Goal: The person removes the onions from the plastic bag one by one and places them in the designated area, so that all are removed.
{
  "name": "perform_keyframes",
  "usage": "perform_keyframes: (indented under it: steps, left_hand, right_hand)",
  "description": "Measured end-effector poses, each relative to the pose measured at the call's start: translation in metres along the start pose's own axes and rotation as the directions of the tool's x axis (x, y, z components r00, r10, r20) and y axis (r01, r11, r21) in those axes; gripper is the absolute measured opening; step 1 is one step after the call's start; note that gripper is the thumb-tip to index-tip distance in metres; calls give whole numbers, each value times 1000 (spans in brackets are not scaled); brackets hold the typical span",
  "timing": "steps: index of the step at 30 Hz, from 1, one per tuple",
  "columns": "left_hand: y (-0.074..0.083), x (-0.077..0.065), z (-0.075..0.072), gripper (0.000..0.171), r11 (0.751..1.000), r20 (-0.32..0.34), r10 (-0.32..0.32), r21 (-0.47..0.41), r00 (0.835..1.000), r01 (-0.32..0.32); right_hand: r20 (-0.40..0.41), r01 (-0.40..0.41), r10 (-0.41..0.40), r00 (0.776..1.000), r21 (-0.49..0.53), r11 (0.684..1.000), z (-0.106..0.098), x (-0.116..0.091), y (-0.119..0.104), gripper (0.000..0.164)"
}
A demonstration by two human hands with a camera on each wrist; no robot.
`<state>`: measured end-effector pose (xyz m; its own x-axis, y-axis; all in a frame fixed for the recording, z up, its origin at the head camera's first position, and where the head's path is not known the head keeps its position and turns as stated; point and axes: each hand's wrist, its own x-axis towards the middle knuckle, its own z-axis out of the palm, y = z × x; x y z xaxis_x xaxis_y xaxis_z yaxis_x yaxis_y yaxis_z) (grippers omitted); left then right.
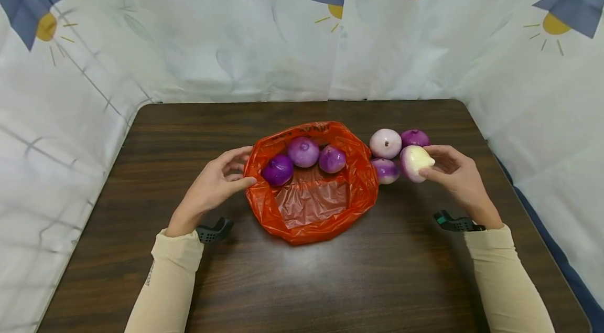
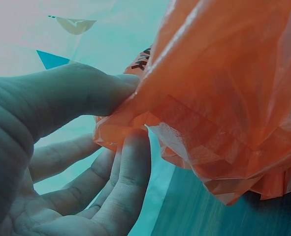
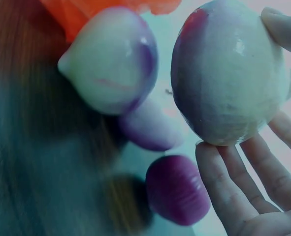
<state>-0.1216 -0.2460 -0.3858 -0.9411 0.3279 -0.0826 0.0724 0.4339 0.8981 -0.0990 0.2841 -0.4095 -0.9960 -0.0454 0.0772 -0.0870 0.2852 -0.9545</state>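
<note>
An orange-red plastic bag (image 1: 309,231) lies wide open on the table, its rim rolled outward. Inside it, toward the back, sit three purple onions (image 1: 303,152). My left hand (image 1: 214,182) pinches the bag's left rim between thumb and fingers; the left wrist view shows the thin plastic (image 2: 209,113) caught there. To the right of the bag, my right hand (image 1: 455,173) holds a white and purple onion (image 1: 415,163) between thumb and fingertips. Close by it are a pale onion (image 1: 385,143), a dark purple onion (image 1: 415,137) and a half-white, half-purple onion (image 1: 385,171).
The dark brown wooden table (image 1: 330,291) has rounded back corners. White printed cloth (image 1: 264,50) hangs behind it and along both sides. The loose onions sit right beside the bag's right rim.
</note>
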Motion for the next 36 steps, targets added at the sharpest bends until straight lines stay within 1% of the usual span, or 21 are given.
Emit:
perform_keyframes:
  steps: [7,12,18,22,36]
  left_hand:
    - [-1,1,0,70,1000,2,-13,16,1000,13]
    - [0,1,0,70,1000,1,-12,13,1000,12]
    - [1,1,0,69,1000,-3,2,2,1000,-2]
    - [2,0,0,69,1000,-2,0,-2,1000,-1]
    - [1,0,-1,69,1000,-6,-1,9,1000,1]
  right_hand:
    - [-3,-48,48,999,-124,991,-8,-4,11,48]
    - [3,-89,90,996,-149,985,-11,-4,20,48]
    - [-1,-121,123,992,-196,973,-13,-2,31,48]
    - [-3,-143,146,989,-221,965,-14,-1,36,49]
    - [20,-139,152,988,-303,943,-13,6,43,52]
